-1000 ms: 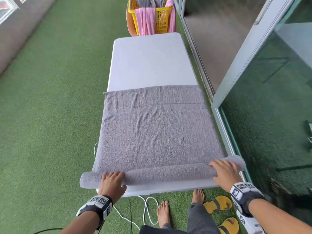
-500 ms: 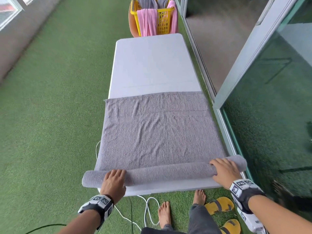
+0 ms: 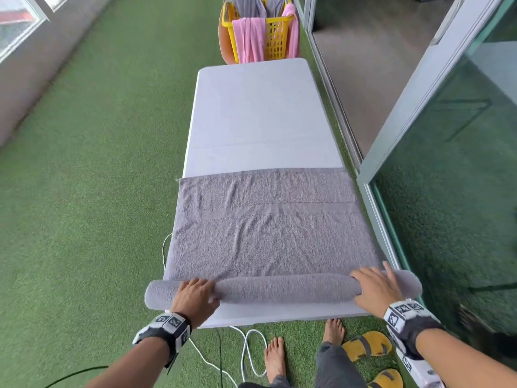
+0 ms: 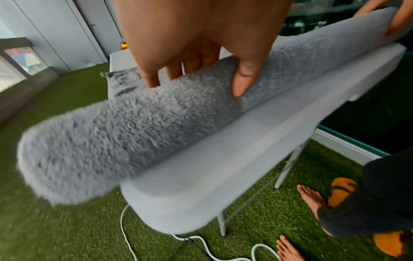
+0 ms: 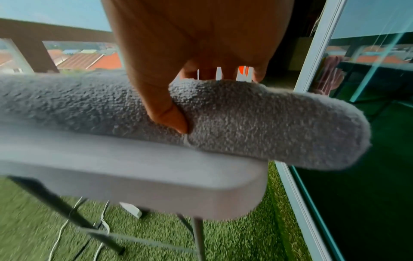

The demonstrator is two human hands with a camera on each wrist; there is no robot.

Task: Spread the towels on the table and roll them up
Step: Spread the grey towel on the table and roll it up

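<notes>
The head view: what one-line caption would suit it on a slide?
Both hands, left hand and right hand, grip the rolled end of a grey terry towel on a white table.

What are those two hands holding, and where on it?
The rolled part of the grey towel: the left hand grips near its left end, the right hand near its right end.
</notes>
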